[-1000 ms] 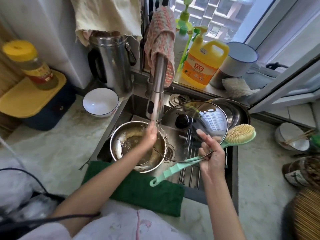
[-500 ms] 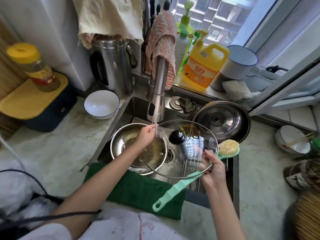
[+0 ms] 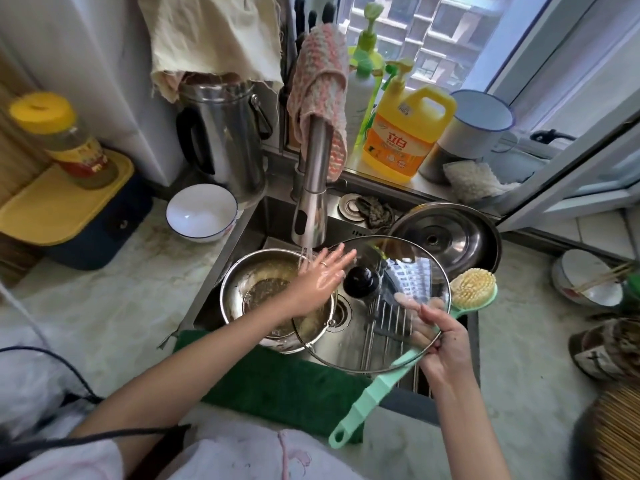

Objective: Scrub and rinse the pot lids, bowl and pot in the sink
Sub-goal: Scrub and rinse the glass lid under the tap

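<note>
Holds the glass lid [image 3: 398, 341] tilted over the middle of the sink [image 3: 270, 216], pinching its near-right rim with the right hand [image 3: 445, 344]: thumb over the edge, fingers curled beneath and seen through the glass. Traps the green brush [image 3: 472, 287] in the same grip, with the bristle head poking out to the right of the lid and the handle running near-left under the rim.

Holds the left hand [image 3: 322, 277] wet and flat, fingers straight and slightly spread, gripping nothing, under the thin stream from the faucet [image 3: 311, 202] and above the steel pot [image 3: 249, 289] at the sink's left. Lies directly left of the lid's black knob [image 3: 358, 282], fingertips at the lid's far-left rim; touching or just short, cannot tell.

Probably calls for a short sweep rightward across the glass, or a tilt of the lid leftward into the water. Sits far nearer the glass face than the pinching hand, so likely does the rubbing.
</note>
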Tool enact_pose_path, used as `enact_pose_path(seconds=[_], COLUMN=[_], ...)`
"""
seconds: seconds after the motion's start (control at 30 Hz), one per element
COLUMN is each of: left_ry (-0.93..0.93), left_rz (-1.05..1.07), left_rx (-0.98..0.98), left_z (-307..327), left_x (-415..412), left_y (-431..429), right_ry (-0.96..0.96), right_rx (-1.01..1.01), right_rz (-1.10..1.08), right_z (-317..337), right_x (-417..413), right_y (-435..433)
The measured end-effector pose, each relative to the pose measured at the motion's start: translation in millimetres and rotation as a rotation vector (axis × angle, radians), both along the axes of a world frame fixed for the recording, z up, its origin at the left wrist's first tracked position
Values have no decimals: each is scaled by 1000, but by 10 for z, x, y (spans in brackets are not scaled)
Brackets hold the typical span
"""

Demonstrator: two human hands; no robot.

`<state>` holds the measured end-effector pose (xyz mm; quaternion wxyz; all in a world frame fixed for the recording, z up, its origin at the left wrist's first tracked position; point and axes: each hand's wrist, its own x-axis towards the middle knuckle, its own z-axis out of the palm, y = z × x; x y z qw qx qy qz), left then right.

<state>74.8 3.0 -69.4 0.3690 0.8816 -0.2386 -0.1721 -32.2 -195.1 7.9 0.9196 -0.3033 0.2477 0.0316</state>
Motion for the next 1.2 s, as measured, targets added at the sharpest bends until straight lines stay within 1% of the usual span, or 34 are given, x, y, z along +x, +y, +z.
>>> enact_pose_path(seconds=[0.07, 0.1, 0.23, 0.33, 0.43, 0.47, 0.6, 0.67, 0.73, 0.9, 1.03, 1.13, 1.2], left_ry=[-30, 21, 302, 416, 677, 710, 551, 522, 477, 282, 167, 45, 8], left_rz=[-46, -4, 360, 529, 724, 777, 892, 910, 903, 869, 832, 823, 839], left_rx=[-96, -115, -139, -295, -410, -440, -458, -478, -472, -399, -353, -291, -281], left_z=[34, 31, -5, -44, -15, 6, 142, 276, 439, 669, 751, 708, 657], left_x=[107, 194, 350, 225, 52, -11, -75, -41, -36, -88, -33, 86, 168], left_y=[28, 45, 113, 245, 407, 437, 501, 561, 640, 834, 970, 1068, 1092], right_ry=[22, 24, -15, -15, 28, 47, 107, 94, 69, 21, 35, 30, 25], right_rx=[-3, -3, 50, 174, 150, 167, 322, 376, 437, 524, 546, 520, 487], right_rz=[-4, -1, 59, 50, 38, 42, 61, 71, 65, 128, 130, 107, 97], right_z=[40, 44, 1, -88, -227, -310, -602, -669, -719, -867, -924, -904, -885], right_x=[7, 16, 95, 103, 119, 131, 181, 178, 177, 219, 224, 259, 319], right_y=[23, 43, 109, 51, 1, -14, 7, 88, 185, 461, 709, 836, 858])
